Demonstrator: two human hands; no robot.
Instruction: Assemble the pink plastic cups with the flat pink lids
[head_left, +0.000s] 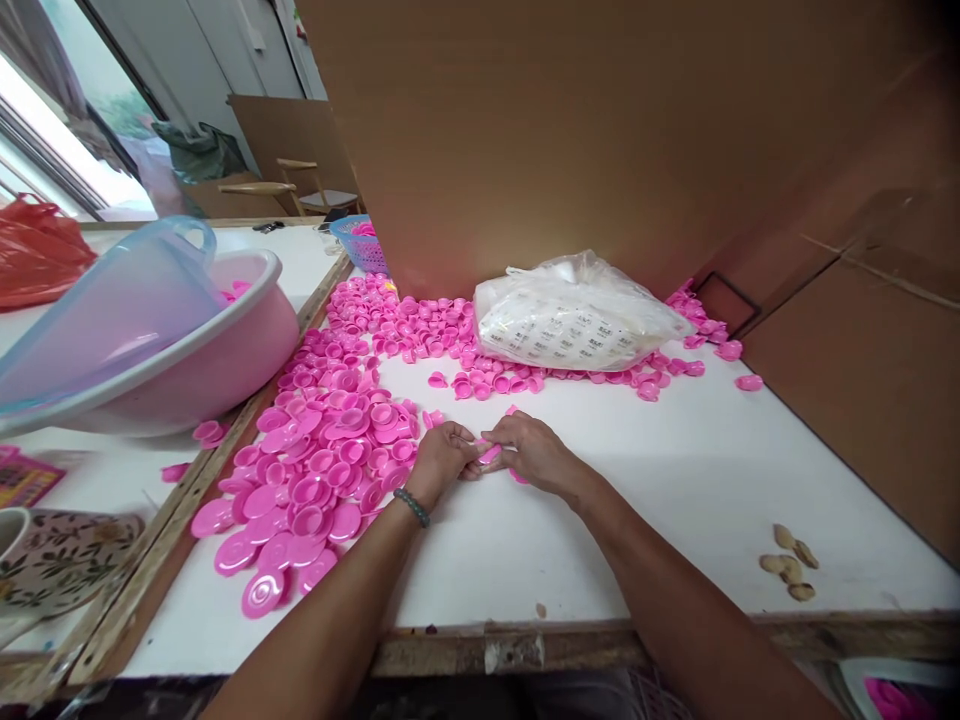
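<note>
You are pinching a small pink piece point(489, 453) between your left hand point(442, 455) and right hand point(536, 450), fingers closing narrowly on it, mid-desk. Your left wrist is sitting just beside the pink lid pile point(322, 470); a nudge could be sliding lids over the near edge.

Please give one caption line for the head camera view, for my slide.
Left hand and right hand pinch a pink plastic piece at a white table beside pink lids.

Pink caps point(322, 470) – white table point(675, 480), blue basket point(358, 243), orange bag point(34, 250).
</note>
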